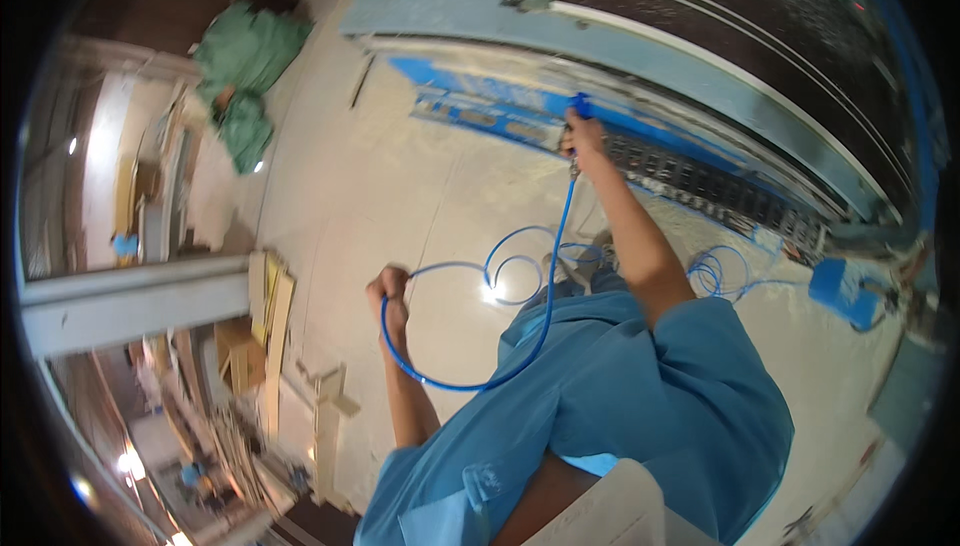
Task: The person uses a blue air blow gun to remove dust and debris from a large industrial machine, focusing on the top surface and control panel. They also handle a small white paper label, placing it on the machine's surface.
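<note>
My right hand point(586, 138) grips a blue air blow gun point(580, 103) at the low side of a large blue-grey machine point(450, 6). From the gun's lower end a blue air hose point(553, 296) hangs down and sweeps in a loop before my body. My left hand point(391, 289) is closed around that hose further along, out to the left over the floor. Beyond it the hose coils loosely near my feet. Beside my right hand runs a dusty blue rail point(480, 114), with a black slotted chain-like track point(690, 171) extending to the right.
Pale dust lies on the tiled floor point(390, 166). More hose coils point(720, 271) lie at the right by a blue box-shaped part point(845, 294). A rack's grey beam point(140, 306) and wood offcuts point(270, 346) stand at the left. Green sacks point(245, 56) sit at the far left.
</note>
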The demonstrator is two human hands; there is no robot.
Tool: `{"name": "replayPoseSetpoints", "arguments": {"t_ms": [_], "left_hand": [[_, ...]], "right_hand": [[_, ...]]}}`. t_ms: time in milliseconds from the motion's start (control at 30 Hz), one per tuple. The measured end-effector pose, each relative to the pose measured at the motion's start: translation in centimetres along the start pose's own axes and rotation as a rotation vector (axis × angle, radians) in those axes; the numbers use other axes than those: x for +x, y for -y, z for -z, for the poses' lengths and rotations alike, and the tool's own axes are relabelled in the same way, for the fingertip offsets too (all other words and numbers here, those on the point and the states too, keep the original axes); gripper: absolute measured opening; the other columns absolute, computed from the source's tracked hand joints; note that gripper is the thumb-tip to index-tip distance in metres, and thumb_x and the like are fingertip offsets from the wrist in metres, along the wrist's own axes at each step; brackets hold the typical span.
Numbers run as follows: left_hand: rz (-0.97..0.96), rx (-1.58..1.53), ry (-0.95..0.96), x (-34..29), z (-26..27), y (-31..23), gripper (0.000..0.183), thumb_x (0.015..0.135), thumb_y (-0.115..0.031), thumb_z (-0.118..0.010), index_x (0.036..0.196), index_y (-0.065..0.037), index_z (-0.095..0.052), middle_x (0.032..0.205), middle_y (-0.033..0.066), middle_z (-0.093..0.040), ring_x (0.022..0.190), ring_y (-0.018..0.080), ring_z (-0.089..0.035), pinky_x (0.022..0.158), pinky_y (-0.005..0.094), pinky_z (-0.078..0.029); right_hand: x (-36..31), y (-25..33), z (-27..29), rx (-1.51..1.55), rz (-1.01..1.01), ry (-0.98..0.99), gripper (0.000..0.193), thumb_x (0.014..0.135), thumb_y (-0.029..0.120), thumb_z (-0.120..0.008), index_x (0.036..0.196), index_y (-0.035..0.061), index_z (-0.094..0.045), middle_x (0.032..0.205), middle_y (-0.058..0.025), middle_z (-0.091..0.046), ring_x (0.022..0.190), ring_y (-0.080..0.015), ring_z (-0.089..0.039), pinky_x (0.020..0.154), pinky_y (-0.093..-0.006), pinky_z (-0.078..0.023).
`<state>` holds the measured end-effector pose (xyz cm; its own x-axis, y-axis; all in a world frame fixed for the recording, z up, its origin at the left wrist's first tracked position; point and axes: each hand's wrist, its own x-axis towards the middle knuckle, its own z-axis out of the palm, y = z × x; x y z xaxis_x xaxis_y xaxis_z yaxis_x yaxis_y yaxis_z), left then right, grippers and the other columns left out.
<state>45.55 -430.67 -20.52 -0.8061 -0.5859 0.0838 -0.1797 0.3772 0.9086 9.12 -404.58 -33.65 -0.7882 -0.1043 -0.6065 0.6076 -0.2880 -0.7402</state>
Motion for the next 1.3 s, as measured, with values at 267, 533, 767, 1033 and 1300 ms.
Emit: {"name": "replayPoseSetpoints", "arguments": {"t_ms": [267,533,767,1033,1300], "left_hand": [[0.01,0.018,0.077,1.8,-1.5,1.2,0.06,0.105,-0.045,-0.045,0.071,0.002,-0.059,0.057,-0.0033,-0.035,0.053,0.005,-0.029,0.048,0.0275,-0.019],[-0.128,0.339,0.348,6.9,-6.3,-0.6,0.046,0.103,-0.034,-0.051,0.073,-0.001,-0.061,0.056,0.0045,-0.048,0.054,0.0119,-0.042,0.049,0.0318,-0.033],[-0.244,0.23,0.523,12.5,-13.5,-6.0,0.045,0.103,-0.033,-0.049,0.073,-0.002,-0.063,0.057,0.0049,-0.046,0.055,0.0121,-0.042,0.051,0.0318,-0.033],[-0.236,0.305,0.536,16.0,-19.6,-13.5,0.037,0.099,-0.031,-0.056,0.076,-0.004,-0.065,0.058,0.0088,-0.051,0.052,0.0155,-0.047,0.051,0.0331,-0.036],[-0.296,0.385,0.656,15.3,-24.7,-17.8,0.027,0.097,-0.024,-0.059,0.079,-0.006,-0.067,0.061,0.0122,-0.057,0.052,0.0266,-0.057,0.053,0.035,-0.042]], "right_hand": [[0.7,11.6,18.9,0.163,0.333,-0.543,0.032,0.097,0.035,-0.065,0.087,0.0068,-0.054,0.057,-0.0044,-0.049,0.038,-0.0189,-0.046,0.034,-0.0367,-0.039],[-9.6,17.8,40.1,0.569,0.409,-1.172,0.043,0.098,0.036,-0.063,0.076,-0.0005,-0.055,0.064,-0.0139,-0.06,0.049,-0.028,-0.057,0.039,-0.0435,-0.039],[-6.3,22.9,40.2,0.573,0.367,-0.544,0.031,0.101,0.032,-0.06,0.081,0.0105,-0.05,0.057,-0.0017,-0.048,0.043,-0.0142,-0.044,0.041,-0.0329,-0.035],[5.5,34.4,41.4,0.697,0.407,-0.665,0.033,0.101,0.034,-0.06,0.081,0.0095,-0.05,0.051,-0.0027,-0.042,0.042,-0.0161,-0.041,0.043,-0.0356,-0.038],[11.3,41.8,46.2,0.865,0.507,-0.623,0.032,0.104,0.033,-0.054,0.082,0.0106,-0.048,0.059,-0.0016,-0.045,0.048,-0.0135,-0.044,0.045,-0.0327,-0.04]]}}
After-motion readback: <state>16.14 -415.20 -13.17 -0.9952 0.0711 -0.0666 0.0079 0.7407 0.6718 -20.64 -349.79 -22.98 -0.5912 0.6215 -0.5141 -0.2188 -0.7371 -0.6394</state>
